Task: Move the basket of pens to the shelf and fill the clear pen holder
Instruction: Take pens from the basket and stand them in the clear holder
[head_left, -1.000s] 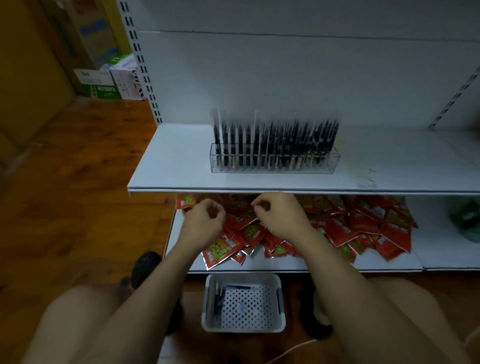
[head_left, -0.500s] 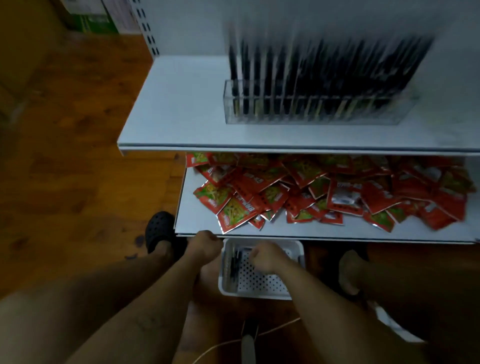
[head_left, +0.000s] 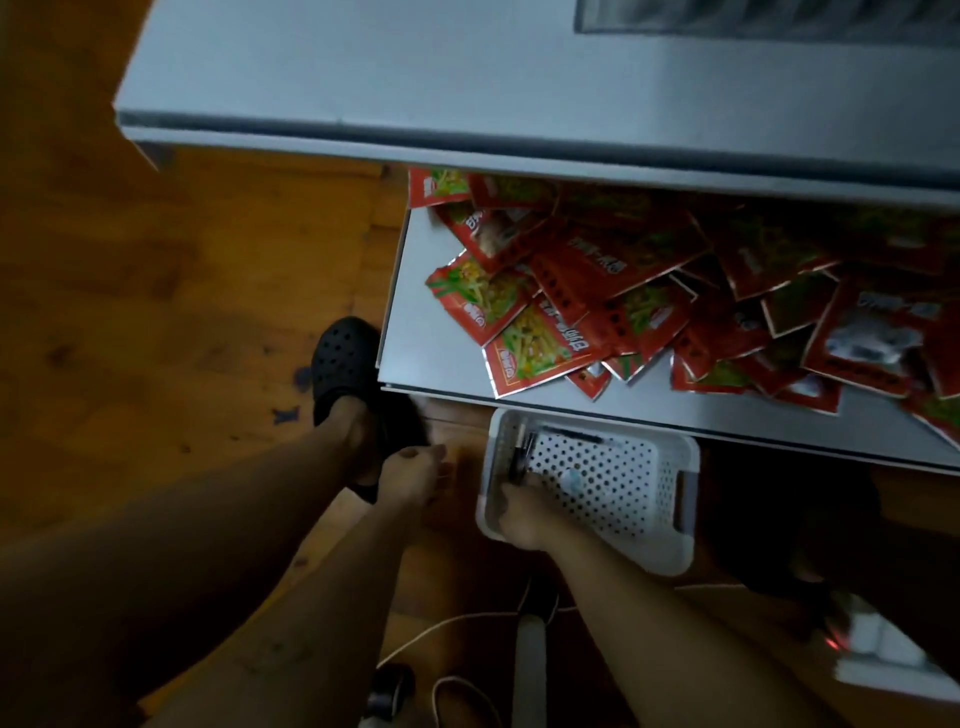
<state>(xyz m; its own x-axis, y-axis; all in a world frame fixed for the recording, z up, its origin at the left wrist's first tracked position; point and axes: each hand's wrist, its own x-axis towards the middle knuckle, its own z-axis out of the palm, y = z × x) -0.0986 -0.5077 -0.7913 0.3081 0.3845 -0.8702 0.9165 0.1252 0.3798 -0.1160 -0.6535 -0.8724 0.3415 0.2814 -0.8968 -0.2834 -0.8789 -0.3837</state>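
The filling part of the job looks to be going on, but the moving part is not done: the wide white metal top shelf (head_left: 363, 78) has no basket on it. At the very top edge of the view, on that shelf, is a thin strip of the clear plastic pen holder (head_left: 779, 18) (too blurry and cut off to say how full it is).

Under it is the lower white shelf (head_left: 431, 338), with a messy pile of red shiny snack packets (head_left: 597, 296) on it. Below that is the brown wooden floor (head_left: 156, 312).

On the floor sits the white plastic basket with round holes (head_left: 670, 499), its far end tucked just under the lower shelf's front edge. It is nearly empty. Only a few thin black pens (head_left: 521, 452) lie along its left side, and one more seems to lie by the far wall.

The right hand (head_left: 524, 514) is down inside the basket at the near left corner, with its fingertips at the near ends of the pens. I cannot tell if its grip has closed on a pen. The left hand (head_left: 410, 478) hangs just beside the basket's left wall, fingers loosely bent, its grip released and holding nothing I can see.

Next, I think, the right hand must pinch the pens together, lift them past both shelf edges without bumping, and stand them in a free slot. The pens are thin and could roll away. Then both hands could lift the basket up to the top shelf.
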